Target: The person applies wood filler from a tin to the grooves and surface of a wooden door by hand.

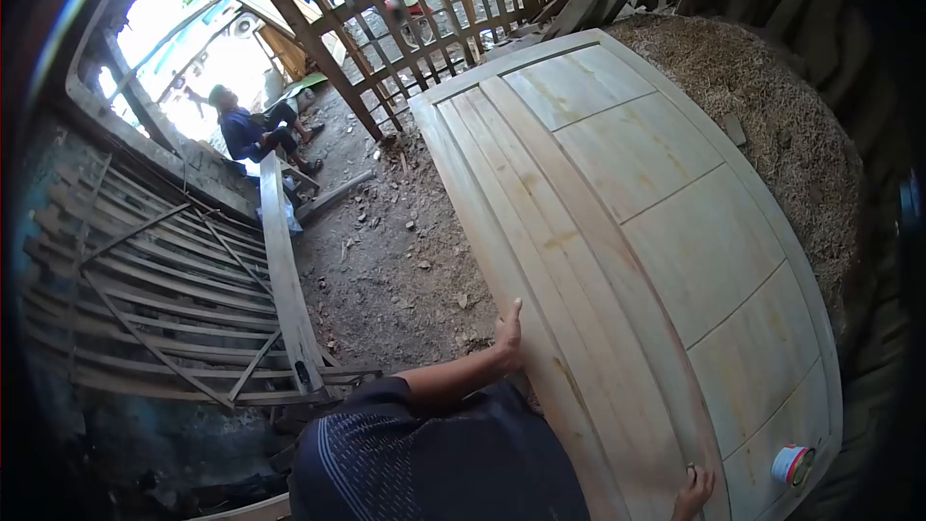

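Observation:
A large pale wooden door with a frame, narrow boards and several square panels lies before me. At its near left edge is my left hand, thumb up along the side and the other fingers partly hidden, apparently gripping the edge. My right hand rests low on the door near a raised strip, fingers bent together around something small and dark that I cannot make out. To the right of that hand a small white and red can stands on a lower panel. Yellowish smears mark the wood in places.
Wood shavings are heaped beyond the door's right side. A slatted wooden fence stands at the back. On the left are a long plank and a metal grille. A person sits near the opening.

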A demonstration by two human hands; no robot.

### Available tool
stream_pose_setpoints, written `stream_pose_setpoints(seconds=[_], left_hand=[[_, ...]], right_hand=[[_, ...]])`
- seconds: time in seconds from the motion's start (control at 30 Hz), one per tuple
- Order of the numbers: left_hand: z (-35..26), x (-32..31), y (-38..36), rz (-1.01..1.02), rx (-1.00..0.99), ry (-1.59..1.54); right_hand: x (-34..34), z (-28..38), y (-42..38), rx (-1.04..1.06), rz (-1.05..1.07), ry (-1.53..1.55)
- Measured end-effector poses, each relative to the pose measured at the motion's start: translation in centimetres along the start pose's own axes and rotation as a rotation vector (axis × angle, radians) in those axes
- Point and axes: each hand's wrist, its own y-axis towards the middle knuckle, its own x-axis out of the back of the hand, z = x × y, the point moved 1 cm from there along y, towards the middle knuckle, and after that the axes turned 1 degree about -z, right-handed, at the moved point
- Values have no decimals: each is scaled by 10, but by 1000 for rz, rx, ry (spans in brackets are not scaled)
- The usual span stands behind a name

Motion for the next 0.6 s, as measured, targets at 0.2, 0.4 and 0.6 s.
stream_pose_setpoints(seconds=[0.2,0.4,0.6], left_hand=[[67,-1,-30,-88,-82,-51],[101,-3,-65,-162,-88,131],[120,12,-39,2,-43,149]], right_hand=[[-69,88,91,62,77,212],[0,52,42,50,24,148],[-60,49,66,78,34,236]])
